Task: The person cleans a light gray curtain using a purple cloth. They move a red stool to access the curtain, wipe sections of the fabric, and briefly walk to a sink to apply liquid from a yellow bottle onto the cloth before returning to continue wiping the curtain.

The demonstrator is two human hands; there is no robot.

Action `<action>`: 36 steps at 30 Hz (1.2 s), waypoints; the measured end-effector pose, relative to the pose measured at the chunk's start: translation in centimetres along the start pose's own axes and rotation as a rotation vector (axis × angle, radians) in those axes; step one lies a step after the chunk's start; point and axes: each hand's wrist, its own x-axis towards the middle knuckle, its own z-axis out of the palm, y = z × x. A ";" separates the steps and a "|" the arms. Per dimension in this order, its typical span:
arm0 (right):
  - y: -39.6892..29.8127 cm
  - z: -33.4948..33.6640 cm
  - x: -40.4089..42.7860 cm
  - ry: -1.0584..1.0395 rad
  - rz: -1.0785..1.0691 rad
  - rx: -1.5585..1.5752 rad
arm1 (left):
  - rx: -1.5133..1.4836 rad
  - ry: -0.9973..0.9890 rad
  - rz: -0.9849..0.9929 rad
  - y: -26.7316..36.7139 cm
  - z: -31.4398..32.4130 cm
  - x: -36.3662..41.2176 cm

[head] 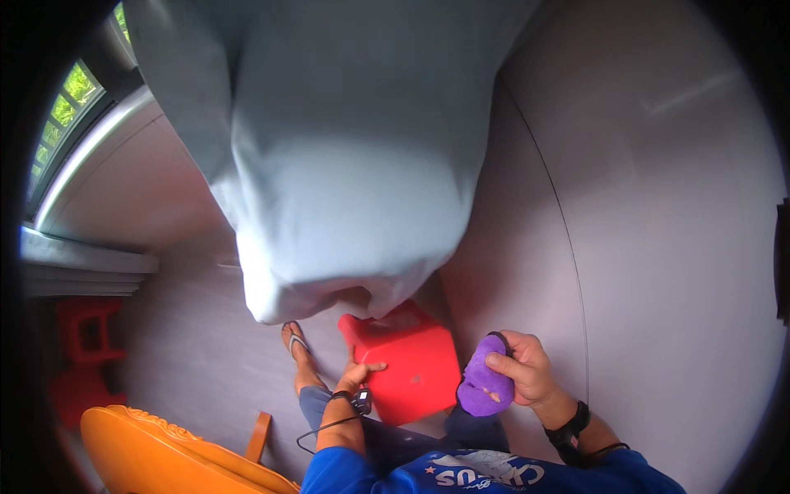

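Observation:
My left hand (360, 374) grips the edge of a red plastic stool (419, 376) that is tilted in front of my legs, its seat facing me. In my right hand (523, 369) is a purple cloth (484, 383), bunched and pinched between thumb and fingers, just to the right of the stool. A large grey-blue fabric cover (358, 204) hangs over something tall ahead of me, and its lower edge overlaps the far end of the stool. What lies under the cover is hidden.
An orange wooden chair (179, 457) with a carved edge stands at lower left. Red plastic stools (92, 333) are at the far left, below grey folded fabric (86, 262). A barred window (65, 111) is at upper left. A wall (666, 247) rises on the right.

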 end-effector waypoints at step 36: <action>-20.4 8.9 2.6 -0.474 -0.922 -0.025 | 0.234 -0.795 1.224 45.8 33.0 -24.8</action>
